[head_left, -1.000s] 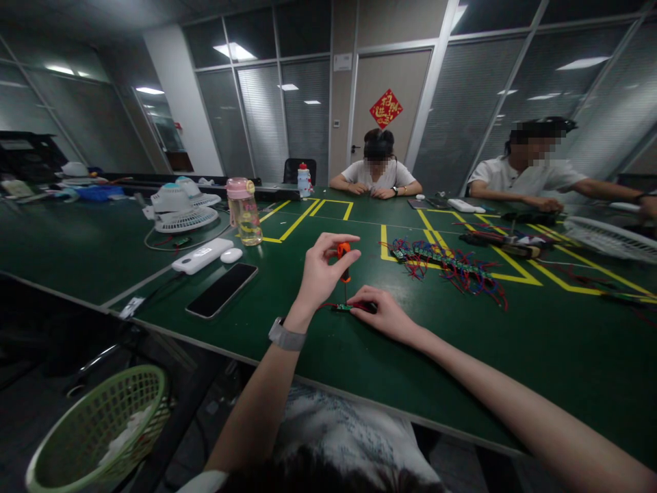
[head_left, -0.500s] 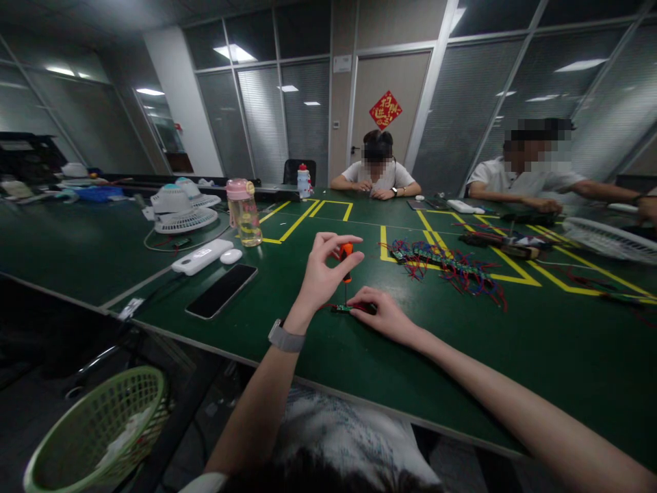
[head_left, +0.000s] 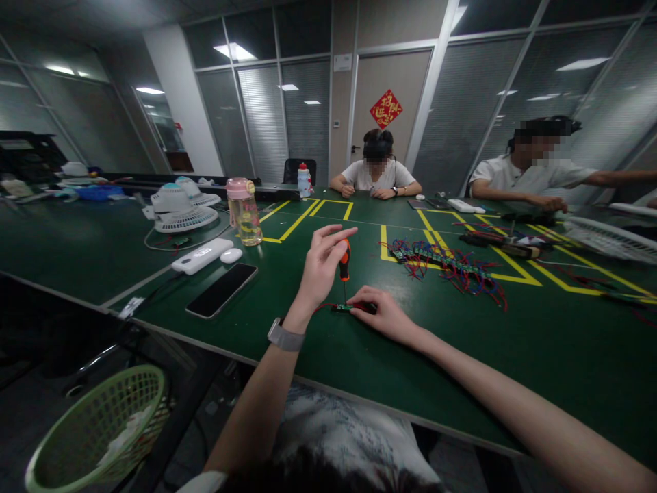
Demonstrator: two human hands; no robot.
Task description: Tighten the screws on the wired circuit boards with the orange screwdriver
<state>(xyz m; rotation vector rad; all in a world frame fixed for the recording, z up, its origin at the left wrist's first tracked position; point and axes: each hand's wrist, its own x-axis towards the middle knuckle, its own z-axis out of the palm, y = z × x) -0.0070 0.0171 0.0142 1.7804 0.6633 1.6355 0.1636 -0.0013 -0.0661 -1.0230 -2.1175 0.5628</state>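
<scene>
An orange-and-black screwdriver (head_left: 345, 266) stands nearly upright, its thin shaft pointing down at a small green circuit board (head_left: 341, 308). My left hand (head_left: 319, 272) is closed on the top of the handle, thumb against it, with the other fingers stretched out above. My right hand (head_left: 382, 311) lies on the table, fingertips pinching the right end of the board. Red wires run from the board's left side, and dark and red ones pass under my right fingers. The exact contact of the screwdriver tip is too small to tell.
Wired boards (head_left: 446, 263) lie in a row at right on the green table (head_left: 287, 335). To the left are a phone (head_left: 222, 291), a white device (head_left: 202, 256), a bottle (head_left: 247, 212) and fans (head_left: 179, 209). Two people sit across. A green basket (head_left: 97, 431) stands below.
My left fingers have shifted round the screwdriver handle, from a wide curled grip to the thumb pressed nearer the fingers. My right hand and the board have stayed in place.
</scene>
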